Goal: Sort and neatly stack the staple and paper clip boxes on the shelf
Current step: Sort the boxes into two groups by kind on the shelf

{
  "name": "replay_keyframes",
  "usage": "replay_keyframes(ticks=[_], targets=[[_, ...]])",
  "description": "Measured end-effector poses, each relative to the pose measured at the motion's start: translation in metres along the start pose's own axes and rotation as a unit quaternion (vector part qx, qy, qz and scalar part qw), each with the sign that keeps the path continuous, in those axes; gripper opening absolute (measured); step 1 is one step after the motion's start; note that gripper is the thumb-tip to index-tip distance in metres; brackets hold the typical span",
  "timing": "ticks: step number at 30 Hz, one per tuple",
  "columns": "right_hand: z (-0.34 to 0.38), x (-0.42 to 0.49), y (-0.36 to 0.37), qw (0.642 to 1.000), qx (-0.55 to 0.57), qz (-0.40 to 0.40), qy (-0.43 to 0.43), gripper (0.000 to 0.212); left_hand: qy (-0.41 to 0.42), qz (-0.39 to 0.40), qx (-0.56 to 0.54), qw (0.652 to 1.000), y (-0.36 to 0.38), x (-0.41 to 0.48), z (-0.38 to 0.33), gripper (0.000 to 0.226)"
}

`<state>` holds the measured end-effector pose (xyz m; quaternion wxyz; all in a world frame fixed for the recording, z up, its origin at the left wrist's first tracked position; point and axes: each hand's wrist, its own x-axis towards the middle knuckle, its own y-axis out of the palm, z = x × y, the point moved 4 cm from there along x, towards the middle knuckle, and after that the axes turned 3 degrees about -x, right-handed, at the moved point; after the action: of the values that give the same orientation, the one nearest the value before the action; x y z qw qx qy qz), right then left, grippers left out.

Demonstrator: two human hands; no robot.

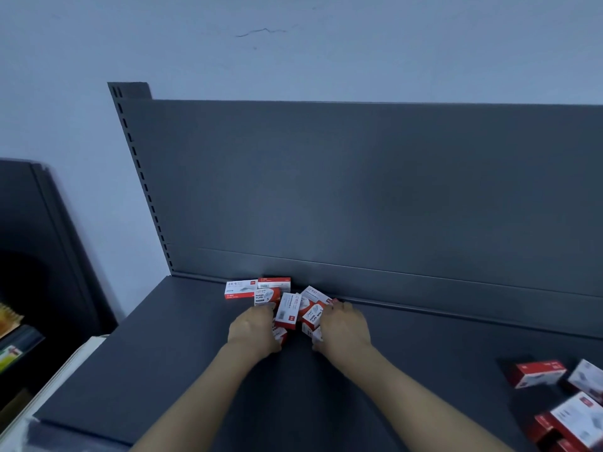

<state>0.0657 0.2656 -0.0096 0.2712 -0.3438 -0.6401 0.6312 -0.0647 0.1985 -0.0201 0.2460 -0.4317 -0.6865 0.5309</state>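
While I watch feed, left hand (254, 331) and right hand (344, 331) both curl round box pile (288, 309) on shelf (163, 353), loose boxes (538, 375) far right.

Shelf (163, 370): a cluster of boxes (287, 313) is set at the rear, just before the back panel (359, 190), flanked by the left hand (253, 331) and the right hand (344, 331). A second group of boxes (554, 402) is scattered at the front right, well apart.

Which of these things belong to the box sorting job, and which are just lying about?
Job: box pile held between left hand and right hand; 24/6 staple box; loose boxes at right; shelf.
Lying about: dark panel at left; blurred items beside it.
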Motion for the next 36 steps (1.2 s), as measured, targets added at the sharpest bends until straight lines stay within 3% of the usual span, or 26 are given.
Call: replay_keyframes(ticks=[2,7,11,13,18,21,29,36], targets=[[0.0,-0.002,0.003,1.0,0.005,0.017,0.014,0.061,-0.007,0.011,-0.003,1.0,0.001,-0.002,0.0,0.071],[-0.004,-0.014,-0.001,0.997,0.07,0.009,0.028,0.042,-0.04,0.02,0.067,0.997,-0.017,-0.014,0.004,0.053],[-0.022,-0.029,-0.033,0.992,0.117,-0.026,0.031,0.039,-0.04,-0.042,0.174,0.983,-0.067,-0.025,-0.011,0.039],[-0.034,-0.038,-0.052,0.99,0.132,-0.041,0.02,0.04,-0.021,-0.093,0.168,0.981,-0.088,-0.028,-0.036,0.029],[-0.099,-0.067,-0.089,0.978,0.177,-0.091,0.056,0.019,0.081,-0.143,0.078,0.983,-0.093,-0.032,-0.136,0.032],[-0.161,-0.094,-0.095,0.97,0.189,-0.116,0.096,0.019,0.149,-0.145,0.023,0.978,-0.073,-0.041,-0.205,0.034],[-0.358,-0.177,-0.085,0.96,0.157,-0.147,0.18,0.039,0.269,-0.095,-0.096,0.953,-0.003,-0.081,-0.394,0.032],[-0.487,-0.227,-0.059,0.955,0.147,-0.129,0.223,0.042,0.292,-0.057,-0.077,0.952,0.066,-0.104,-0.515,0.036]])
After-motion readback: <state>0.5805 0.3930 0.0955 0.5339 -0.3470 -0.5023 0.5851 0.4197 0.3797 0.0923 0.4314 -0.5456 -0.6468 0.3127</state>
